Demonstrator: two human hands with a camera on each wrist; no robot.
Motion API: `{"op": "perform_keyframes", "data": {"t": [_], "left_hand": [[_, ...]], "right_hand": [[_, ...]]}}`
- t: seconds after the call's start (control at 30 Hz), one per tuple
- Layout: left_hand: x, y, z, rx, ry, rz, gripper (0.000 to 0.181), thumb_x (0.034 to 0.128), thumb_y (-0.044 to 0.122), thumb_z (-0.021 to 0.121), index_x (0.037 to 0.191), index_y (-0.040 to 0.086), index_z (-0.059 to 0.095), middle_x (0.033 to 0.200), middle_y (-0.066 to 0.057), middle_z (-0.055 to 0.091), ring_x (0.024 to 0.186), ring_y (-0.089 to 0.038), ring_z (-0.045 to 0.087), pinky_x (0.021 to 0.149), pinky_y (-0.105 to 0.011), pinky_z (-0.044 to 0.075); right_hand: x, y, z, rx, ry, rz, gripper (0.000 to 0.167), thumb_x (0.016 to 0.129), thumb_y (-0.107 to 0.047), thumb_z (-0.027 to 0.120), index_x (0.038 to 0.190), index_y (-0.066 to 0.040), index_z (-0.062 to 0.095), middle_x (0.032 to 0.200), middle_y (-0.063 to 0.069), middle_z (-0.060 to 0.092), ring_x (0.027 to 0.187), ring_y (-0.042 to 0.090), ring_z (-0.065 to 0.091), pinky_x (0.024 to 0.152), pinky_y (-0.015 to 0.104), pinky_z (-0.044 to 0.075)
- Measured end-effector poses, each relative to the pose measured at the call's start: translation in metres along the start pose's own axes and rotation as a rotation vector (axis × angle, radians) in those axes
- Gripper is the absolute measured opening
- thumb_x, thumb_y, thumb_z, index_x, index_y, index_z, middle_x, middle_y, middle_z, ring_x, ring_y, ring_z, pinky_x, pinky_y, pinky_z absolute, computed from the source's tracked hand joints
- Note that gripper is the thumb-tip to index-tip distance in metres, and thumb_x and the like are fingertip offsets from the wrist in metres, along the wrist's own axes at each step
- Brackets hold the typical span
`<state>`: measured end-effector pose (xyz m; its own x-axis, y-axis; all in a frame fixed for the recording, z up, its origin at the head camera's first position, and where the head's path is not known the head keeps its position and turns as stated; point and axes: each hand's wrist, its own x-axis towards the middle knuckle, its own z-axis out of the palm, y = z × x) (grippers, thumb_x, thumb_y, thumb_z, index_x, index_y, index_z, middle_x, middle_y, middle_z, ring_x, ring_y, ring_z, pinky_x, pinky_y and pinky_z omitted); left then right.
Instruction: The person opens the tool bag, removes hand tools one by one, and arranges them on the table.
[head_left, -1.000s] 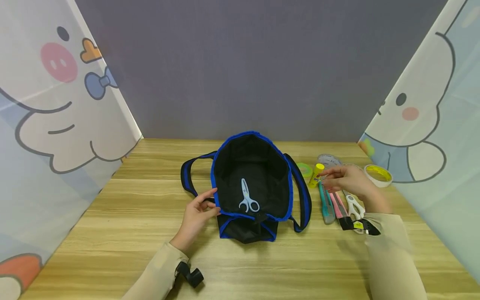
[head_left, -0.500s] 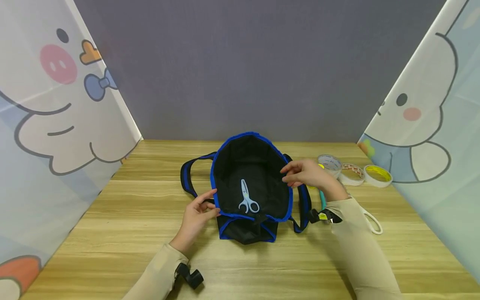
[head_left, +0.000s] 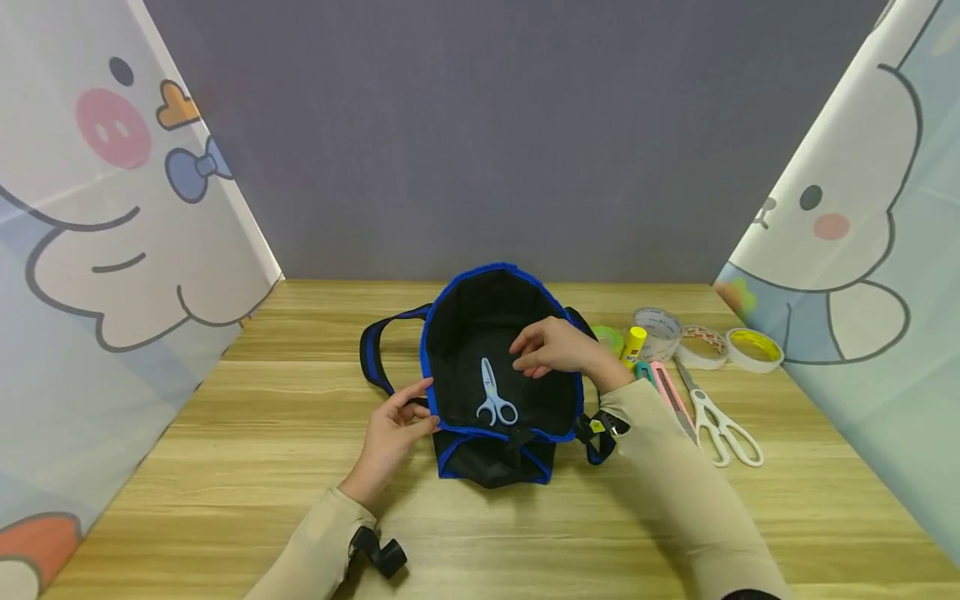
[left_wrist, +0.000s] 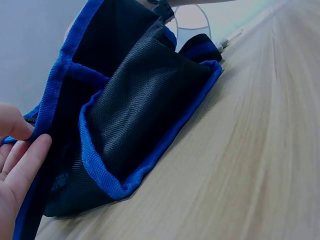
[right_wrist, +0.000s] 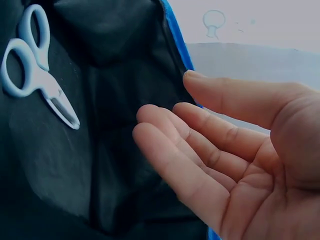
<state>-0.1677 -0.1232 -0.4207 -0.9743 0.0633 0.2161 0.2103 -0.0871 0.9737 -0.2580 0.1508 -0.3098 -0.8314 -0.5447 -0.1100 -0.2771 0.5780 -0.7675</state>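
Observation:
A black fabric bag with blue trim (head_left: 480, 304) sits mid-table, its mouth facing up. Small light-blue scissors (head_left: 490, 383) lie inside it, and the same scissors (right_wrist: 42, 82) appear at the upper left of the right wrist view. My left hand (head_left: 385, 442) pinches the bag's left rim between thumb and fingers; the left wrist view has this hand (left_wrist: 17, 175) on the blue edging. Over the bag's mouth hovers my right hand (head_left: 558, 348), to the right of the scissors. In the right wrist view that hand (right_wrist: 235, 160) holds nothing, its fingers relaxed and thumb apart.
Right of the bag lie a green tape roll (head_left: 608, 338), a yellow glue stick (head_left: 633, 343), several more tape rolls (head_left: 753, 366), a pink cutter (head_left: 670, 393), a teal cutter (head_left: 642, 372) and white-handled scissors (head_left: 702, 402). Bag straps (head_left: 370, 358) loop out at both sides.
My right hand has moved left from above the cutters and glue stick to over the bag's mouth. The left hand stays at the rim, and the scissors lie as before.

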Motion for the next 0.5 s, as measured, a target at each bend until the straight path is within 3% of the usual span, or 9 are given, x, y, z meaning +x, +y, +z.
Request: {"op": "perform_keyframes", "data": {"t": [0.27, 0.5], "left_hand": [[-0.001, 0.0, 0.0, -0.006, -0.001, -0.006, 0.059, 0.0811, -0.022, 0.063, 0.138, -0.009, 0.052, 0.124, -0.026, 0.049, 0.082, -0.01, 0.062, 0.075, -0.026, 0.061], [-0.001, -0.001, 0.0, -0.005, -0.003, -0.003, 0.059, 0.0809, -0.022, 0.063, 0.138, -0.009, 0.053, 0.123, -0.026, 0.049, 0.082, -0.01, 0.062, 0.075, -0.027, 0.061]], "right_hand": [[0.022, 0.003, 0.017, 0.037, -0.061, 0.039, 0.027, 0.089, -0.006, 0.072, 0.112, 0.008, 0.068, 0.093, 0.022, 0.072, 0.081, 0.035, 0.071, 0.077, 0.048, 0.061], [0.037, 0.009, 0.026, 0.062, -0.081, 0.099, 0.028, 0.087, -0.005, 0.074, 0.11, 0.009, 0.068, 0.09, 0.021, 0.072, 0.075, 0.029, 0.071, 0.068, 0.035, 0.063]]}}
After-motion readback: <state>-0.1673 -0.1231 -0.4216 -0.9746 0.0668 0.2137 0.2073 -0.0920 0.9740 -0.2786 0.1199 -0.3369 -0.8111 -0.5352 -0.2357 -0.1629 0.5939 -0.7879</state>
